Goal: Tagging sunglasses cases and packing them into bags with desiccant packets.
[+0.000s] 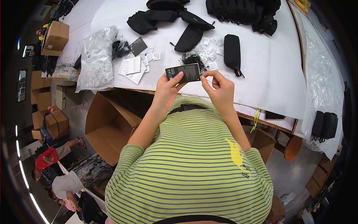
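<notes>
My left hand (169, 86) holds a black hang tag (191, 73) with small pale print, thumb on its face. Just right of the tag's edge, my right hand (220, 86) is pinched closed on what looks like a thin string (227, 76), mostly hidden by the fingers. Beyond the tag lies a tangle of black strings (192, 59). Small white printed labels (210, 54) are scattered beside it. A black zippered pouch (232, 52) lies by itself to the right.
Several black pouches (194, 21) lie farther back, with a dense row of more (242, 11) at far right. On the left are a clear plastic bag (97, 56), another black tag (138, 46) and white printed sheets (131, 66). An open cardboard box (108, 125) stands below the table edge.
</notes>
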A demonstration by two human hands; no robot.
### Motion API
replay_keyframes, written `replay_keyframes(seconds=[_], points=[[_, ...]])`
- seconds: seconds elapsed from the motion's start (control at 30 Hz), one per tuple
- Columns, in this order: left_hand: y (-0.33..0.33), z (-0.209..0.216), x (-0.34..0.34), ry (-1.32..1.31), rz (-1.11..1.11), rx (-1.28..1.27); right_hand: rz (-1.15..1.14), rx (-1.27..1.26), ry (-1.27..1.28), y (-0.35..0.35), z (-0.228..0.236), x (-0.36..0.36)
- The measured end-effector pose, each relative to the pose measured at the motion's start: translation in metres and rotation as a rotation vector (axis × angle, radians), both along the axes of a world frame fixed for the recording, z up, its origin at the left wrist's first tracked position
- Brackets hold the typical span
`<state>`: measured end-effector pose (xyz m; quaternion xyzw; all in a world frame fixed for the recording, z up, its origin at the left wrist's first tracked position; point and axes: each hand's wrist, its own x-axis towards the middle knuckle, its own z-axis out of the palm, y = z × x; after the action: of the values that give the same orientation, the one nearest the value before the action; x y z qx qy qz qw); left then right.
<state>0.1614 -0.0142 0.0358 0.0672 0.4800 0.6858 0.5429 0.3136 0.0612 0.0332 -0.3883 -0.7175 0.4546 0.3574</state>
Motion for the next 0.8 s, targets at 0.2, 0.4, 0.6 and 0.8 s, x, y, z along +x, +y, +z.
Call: replay_keyframes(seconds=[0.2, 0.4, 0.6, 0.8], points=[[-0.009, -0.011, -0.001, 0.118, -0.080, -0.083, -0.074, 0.006, 0.056, 0.002, -0.002, 0.003], [-0.010, -0.004, 0.008, 0.264, -0.067, 0.100, -0.057, 0.058, 0.041, 0.000, 0.000, 0.005], [-0.010, 0.011, 0.020, 0.758, -0.134, 0.109, -0.027, 0.132, 0.044, -0.003, 0.009, 0.005], [-0.010, 0.019, 0.025, 1.187, -0.034, 0.161, -0.036, 0.207, 0.105, -0.008, 0.011, 0.004]])
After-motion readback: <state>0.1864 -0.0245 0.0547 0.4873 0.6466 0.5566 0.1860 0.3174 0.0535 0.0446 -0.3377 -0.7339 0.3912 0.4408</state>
